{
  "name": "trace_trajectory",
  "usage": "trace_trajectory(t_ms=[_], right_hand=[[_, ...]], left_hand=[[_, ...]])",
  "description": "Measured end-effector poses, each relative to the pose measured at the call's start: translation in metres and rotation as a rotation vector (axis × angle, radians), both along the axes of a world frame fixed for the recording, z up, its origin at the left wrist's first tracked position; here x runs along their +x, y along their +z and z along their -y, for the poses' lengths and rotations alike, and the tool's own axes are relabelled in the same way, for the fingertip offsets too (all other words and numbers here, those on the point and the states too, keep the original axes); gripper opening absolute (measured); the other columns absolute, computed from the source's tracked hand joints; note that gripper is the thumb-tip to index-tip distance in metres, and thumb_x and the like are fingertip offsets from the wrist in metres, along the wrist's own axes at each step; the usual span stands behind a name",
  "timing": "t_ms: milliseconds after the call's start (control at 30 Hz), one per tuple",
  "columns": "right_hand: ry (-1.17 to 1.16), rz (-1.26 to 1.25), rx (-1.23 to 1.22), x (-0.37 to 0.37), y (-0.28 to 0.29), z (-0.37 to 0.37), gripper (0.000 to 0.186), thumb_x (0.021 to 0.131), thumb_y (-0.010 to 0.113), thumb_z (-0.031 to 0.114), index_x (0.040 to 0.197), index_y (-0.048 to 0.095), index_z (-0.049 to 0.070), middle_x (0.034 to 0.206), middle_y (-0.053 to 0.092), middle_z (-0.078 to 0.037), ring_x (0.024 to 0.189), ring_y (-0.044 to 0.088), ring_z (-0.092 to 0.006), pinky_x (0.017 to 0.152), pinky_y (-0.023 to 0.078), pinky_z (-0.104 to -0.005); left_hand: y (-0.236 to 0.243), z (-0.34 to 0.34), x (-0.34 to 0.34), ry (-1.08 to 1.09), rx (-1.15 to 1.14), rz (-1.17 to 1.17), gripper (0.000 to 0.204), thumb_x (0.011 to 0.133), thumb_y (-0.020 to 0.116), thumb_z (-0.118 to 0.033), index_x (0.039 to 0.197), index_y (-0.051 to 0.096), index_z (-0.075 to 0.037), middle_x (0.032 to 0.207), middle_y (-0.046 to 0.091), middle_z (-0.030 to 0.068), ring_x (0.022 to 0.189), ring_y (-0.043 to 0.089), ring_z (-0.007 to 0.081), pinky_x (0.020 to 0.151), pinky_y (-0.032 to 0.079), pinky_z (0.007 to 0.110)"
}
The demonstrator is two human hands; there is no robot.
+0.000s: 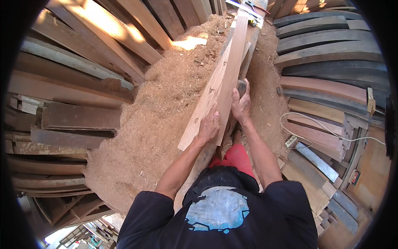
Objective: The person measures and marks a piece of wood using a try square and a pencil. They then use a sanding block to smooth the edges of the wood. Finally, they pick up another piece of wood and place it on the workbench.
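My left hand (210,123) grips a pale plank (227,87) near its lower end, with the thumb on its face. Against its left side lies another pale board (196,120) with several slots cut along it. My right hand (241,104) is closed round a small dark grey block (241,86) beside the plank's right side, partly hidden by the fingers. The boards lie lengthwise over a long narrow wooden beam (253,42) that runs away from me.
Stacked planks (74,116) line the left and more timber (323,50) the right. Sawdust (153,116) covers the floor. Small tools (251,20) lie at the beam's far end. A power strip (291,141) with a white cord sits on the right stacks.
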State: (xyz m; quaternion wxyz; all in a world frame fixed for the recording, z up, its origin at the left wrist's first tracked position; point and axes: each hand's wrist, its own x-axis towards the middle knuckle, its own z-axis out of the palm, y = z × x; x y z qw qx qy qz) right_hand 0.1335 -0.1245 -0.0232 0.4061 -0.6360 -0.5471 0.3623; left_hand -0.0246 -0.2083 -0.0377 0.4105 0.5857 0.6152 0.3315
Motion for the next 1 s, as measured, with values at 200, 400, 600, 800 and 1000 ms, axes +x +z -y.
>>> trace_trajectory(t_ms=[200, 400, 600, 800, 1000], right_hand=[[0.069, -0.101, -0.039, -0.013, 0.015, 0.07, 0.079, 0.103, 0.055, 0.038, 0.157, 0.021, -0.009, 0.148, 0.045, -0.035, 0.139, 0.046, -0.0445, 0.118, 0.034, -0.0462], [0.117, -0.024, -0.141, -0.016, 0.016, 0.198, 0.082, 0.102, 0.054, 0.041, 0.157, 0.02, -0.01, 0.153, 0.038, -0.034, 0.143, 0.041, -0.0453, 0.121, 0.03, -0.0464], [0.07, -0.183, -0.157, -0.012, 0.019, 0.118, 0.079, 0.103, 0.054, 0.04, 0.156, 0.022, -0.011, 0.146, 0.048, -0.035, 0.138, 0.048, -0.0435, 0.117, 0.036, -0.0445], [0.142, -0.051, -0.167, -0.019, 0.027, 0.152, 0.081, 0.102, 0.056, 0.037, 0.157, 0.019, -0.01, 0.15, 0.041, -0.037, 0.141, 0.043, -0.0482, 0.119, 0.033, -0.0498], [0.154, -0.249, -0.438, 0.009, -0.012, 0.231, 0.076, 0.094, 0.068, 0.036, 0.15, 0.037, -0.005, 0.138, 0.056, -0.023, 0.128, 0.056, -0.0337, 0.111, 0.042, -0.0437]], left_hand=[[-0.009, 0.003, -0.001, 0.052, 0.007, 0.003, 0.05, 0.109, 0.041, -0.028, 0.15, 0.046, 0.0, 0.137, 0.058, 0.0331, 0.128, 0.056, 0.0512, 0.109, 0.046, 0.051], [-0.004, 0.008, 0.011, 0.078, -0.016, 0.041, 0.048, 0.109, 0.042, -0.027, 0.149, 0.048, 0.0, 0.13, 0.063, 0.0313, 0.12, 0.061, 0.0495, 0.103, 0.049, 0.052], [-0.007, 0.005, 0.009, 0.084, 0.028, 0.039, 0.047, 0.109, 0.042, -0.027, 0.148, 0.049, -0.002, 0.127, 0.064, 0.0323, 0.118, 0.062, 0.0494, 0.101, 0.049, 0.052], [-0.003, -0.002, 0.003, 0.077, 0.012, 0.009, 0.046, 0.11, 0.042, -0.027, 0.149, 0.048, -0.003, 0.131, 0.062, 0.0326, 0.122, 0.06, 0.0492, 0.103, 0.05, 0.051], [-0.04, -0.006, -0.027, 0.183, 0.01, 0.174, 0.052, 0.108, 0.044, -0.028, 0.15, 0.044, 0.003, 0.137, 0.061, 0.0295, 0.127, 0.06, 0.0435, 0.11, 0.045, 0.047]])
